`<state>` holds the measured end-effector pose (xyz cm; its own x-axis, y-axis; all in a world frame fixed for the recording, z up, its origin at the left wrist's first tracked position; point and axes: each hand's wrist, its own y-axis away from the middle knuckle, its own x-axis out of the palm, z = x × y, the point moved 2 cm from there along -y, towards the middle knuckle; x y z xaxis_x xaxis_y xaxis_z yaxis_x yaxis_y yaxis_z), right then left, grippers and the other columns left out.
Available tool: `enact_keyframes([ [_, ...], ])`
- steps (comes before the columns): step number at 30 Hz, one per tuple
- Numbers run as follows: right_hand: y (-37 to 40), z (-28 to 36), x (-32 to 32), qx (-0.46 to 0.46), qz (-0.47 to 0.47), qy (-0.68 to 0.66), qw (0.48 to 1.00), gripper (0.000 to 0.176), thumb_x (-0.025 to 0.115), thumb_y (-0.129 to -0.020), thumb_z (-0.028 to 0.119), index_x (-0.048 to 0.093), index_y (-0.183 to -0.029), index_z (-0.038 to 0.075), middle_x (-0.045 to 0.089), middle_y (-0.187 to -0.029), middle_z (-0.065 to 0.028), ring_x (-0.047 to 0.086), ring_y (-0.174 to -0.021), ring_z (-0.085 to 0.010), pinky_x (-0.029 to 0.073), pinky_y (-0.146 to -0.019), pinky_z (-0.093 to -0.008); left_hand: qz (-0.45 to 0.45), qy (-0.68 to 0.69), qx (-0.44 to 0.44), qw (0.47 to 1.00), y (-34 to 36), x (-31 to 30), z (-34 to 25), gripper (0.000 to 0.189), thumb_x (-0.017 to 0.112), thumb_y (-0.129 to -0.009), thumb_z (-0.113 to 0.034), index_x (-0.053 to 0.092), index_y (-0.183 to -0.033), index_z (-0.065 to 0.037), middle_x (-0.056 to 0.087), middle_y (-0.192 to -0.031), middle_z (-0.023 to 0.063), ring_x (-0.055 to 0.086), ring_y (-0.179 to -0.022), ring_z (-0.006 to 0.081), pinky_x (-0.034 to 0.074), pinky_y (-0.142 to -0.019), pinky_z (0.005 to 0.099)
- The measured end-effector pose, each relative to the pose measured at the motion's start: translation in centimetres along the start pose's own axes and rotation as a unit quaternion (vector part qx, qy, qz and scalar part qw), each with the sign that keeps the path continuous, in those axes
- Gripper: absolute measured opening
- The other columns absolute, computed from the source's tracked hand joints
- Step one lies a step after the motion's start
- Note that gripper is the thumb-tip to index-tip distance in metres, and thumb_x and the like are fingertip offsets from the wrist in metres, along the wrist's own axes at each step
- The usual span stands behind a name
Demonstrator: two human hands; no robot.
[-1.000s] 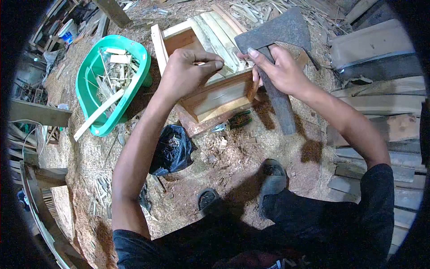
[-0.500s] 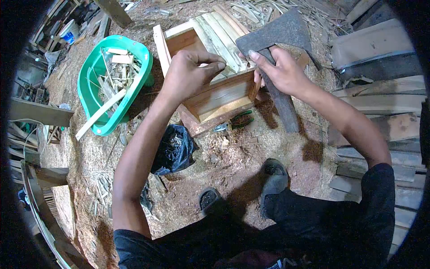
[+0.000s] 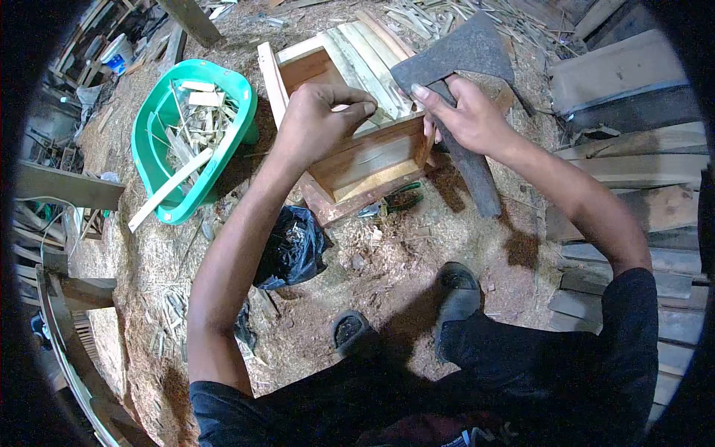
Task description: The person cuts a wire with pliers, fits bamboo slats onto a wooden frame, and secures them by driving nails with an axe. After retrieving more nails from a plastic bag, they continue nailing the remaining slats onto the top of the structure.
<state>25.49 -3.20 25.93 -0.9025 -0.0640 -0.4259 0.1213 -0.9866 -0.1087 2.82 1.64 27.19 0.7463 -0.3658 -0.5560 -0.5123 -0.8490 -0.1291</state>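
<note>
my right hand [image 3: 471, 118] is wrapped round the axe [image 3: 462, 56] high on the handle, just under the head, thumb laid along it; head is up, handle hangs down and slants a bit to the right. my left hand [image 3: 316, 123] is pinched closed, thumb against forefinger, over the near side of the wooden box [image 3: 376, 162]; can't tell if anything small sits in the pinch. box is in front of me between and beyond my hands, tilted to the view, with pale wooden slats [image 3: 365, 59] side by side across part of its top and an open section at the left. can't tell if my right fingertips touch the box corner. green plastic basin [image 3: 179, 212] left of the box, holding wood scraps [image 3: 201, 123], with one pale wooden strip [image 3: 171, 189] sticking out over the rim. black plastic bag [image 3: 298, 272] on the floor below the box, small bits inside, too small to name. my sandals [image 3: 458, 305] are on the shavings-covered ground nearer me. planks [image 3: 629, 160] lie along the right side, white bucket [image 3: 117, 54] far upper left.
</note>
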Motion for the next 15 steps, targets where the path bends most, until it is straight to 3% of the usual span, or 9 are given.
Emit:
enact_keyframes([
  [3,0.1,0.4,0.1,-0.012,-0.002,-0.005,1.0,0.039,0.058,-0.1,0.038,0.061,-0.096,0.0,0.063,-0.065,-0.0041,0.06,-0.054,-0.01,0.049,-0.049,-0.0262,0.021,0.013,-0.062,0.998,0.2,-0.2,-0.6,0.022,0.072,-0.089,-0.019,0.076,-0.101,-0.001,0.067,-0.074,-0.0011,0.056,-0.065,0.0049,0.046,-0.059,0.0221],
  [6,0.2,0.9,0.0,0.004,0.008,0.005,1.0,0.039,0.057,-0.1,0.038,0.061,-0.097,0.0,0.063,-0.065,-0.0042,0.06,-0.054,-0.0101,0.05,-0.049,-0.0263,0.017,0.027,-0.071,0.997,0.1,0.0,-0.1,0.021,0.072,-0.089,-0.018,0.076,-0.1,-0.001,0.067,-0.073,-0.0015,0.054,-0.063,0.0045,0.045,-0.057,0.022],
  [12,0.2,0.6,-0.1,0.003,0.014,0.005,1.0,0.038,0.057,-0.101,0.037,0.062,-0.096,-0.001,0.063,-0.066,-0.0044,0.061,-0.054,-0.0104,0.05,-0.049,-0.0261,-0.002,0.018,-0.009,1.0,0.2,0.2,0.2,0.018,0.072,-0.09,-0.015,0.076,-0.098,-0.001,0.066,-0.071,-0.0025,0.054,-0.063,0.0048,0.044,-0.057,0.0212],
  [15,0.1,0.5,0.1,-0.003,0.016,-0.005,1.0,0.037,0.057,-0.101,0.035,0.061,-0.096,-0.001,0.063,-0.066,-0.0038,0.061,-0.053,-0.0105,0.05,-0.049,-0.0262,-0.001,0.01,0.025,1.0,0.0,0.3,0.6,0.019,0.072,-0.089,-0.015,0.076,-0.098,0.001,0.069,-0.077,0.0014,0.059,-0.068,0.007,0.048,-0.061,0.0227],
])
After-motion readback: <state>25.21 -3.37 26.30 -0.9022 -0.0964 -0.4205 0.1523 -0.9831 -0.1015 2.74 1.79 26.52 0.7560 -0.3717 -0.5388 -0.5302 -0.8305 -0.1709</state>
